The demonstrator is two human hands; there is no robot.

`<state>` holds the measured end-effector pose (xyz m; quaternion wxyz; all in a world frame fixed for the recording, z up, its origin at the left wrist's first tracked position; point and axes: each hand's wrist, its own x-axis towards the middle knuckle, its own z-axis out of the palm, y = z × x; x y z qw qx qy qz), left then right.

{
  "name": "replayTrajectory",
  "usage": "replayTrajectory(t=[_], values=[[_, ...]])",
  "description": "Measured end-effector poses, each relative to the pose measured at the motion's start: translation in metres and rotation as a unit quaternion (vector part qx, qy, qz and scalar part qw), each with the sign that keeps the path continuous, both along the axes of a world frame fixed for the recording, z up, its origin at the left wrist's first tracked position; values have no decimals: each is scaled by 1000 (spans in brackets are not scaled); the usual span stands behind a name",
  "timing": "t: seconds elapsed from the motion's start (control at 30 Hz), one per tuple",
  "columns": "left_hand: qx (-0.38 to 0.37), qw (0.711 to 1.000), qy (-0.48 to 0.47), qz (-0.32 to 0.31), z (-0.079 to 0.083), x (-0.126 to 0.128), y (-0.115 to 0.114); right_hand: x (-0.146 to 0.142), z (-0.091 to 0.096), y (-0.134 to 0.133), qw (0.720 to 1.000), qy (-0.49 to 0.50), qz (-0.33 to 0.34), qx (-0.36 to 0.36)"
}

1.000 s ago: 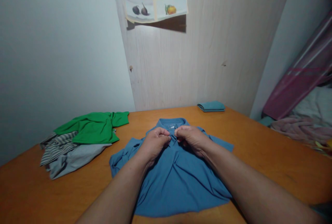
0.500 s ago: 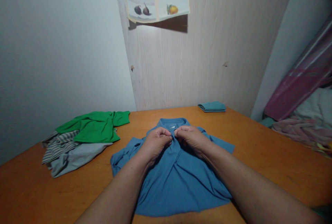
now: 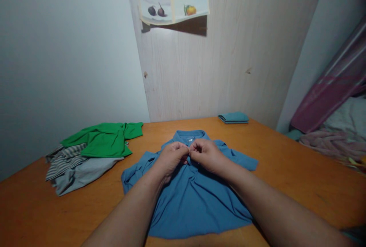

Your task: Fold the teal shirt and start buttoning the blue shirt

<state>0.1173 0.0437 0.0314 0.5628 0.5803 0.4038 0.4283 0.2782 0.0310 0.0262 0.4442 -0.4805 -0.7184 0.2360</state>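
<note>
A blue polo shirt [image 3: 194, 201] lies front-up on the orange wooden table [image 3: 300, 170], collar toward the wall. My left hand [image 3: 170, 158] and my right hand [image 3: 206, 154] meet just below the collar, fingers pinched closed on the shirt's placket, knuckles nearly touching. The fabric bunches into folds under both hands. What lies between the fingertips is hidden.
A heap of clothes sits at the table's left: a green shirt [image 3: 104, 140] over striped [image 3: 64, 159] and grey [image 3: 82, 172] garments. A folded teal cloth [image 3: 233, 117] lies at the far edge by the wooden wall panel. Pink and grey bedding [image 3: 334, 140] is beyond the table's right side.
My hands have drawn a little closer together at the placket, the right hand shifting slightly left and toward the collar. The shirt and the other clothes stay put.
</note>
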Motion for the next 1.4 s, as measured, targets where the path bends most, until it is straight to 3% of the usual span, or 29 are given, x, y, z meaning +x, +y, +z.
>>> replayTrajectory(t=[0.2,0.77,1.03,1.23,1.4], values=[[10,1000,6,23,0,0,-1,-3,-1,-1,997,-52,-34,37],[-51,996,-39,64,-2,0,4,-3,1,-4,998,-61,-18,28],[-37,997,-56,50,-2,0,3,-3,2,-5,997,-63,-13,50],[-57,993,-79,65,-4,-1,6,-5,1,-3,1000,21,13,-10],[-20,996,-63,55,0,-1,1,-2,-2,2,986,131,30,-95]])
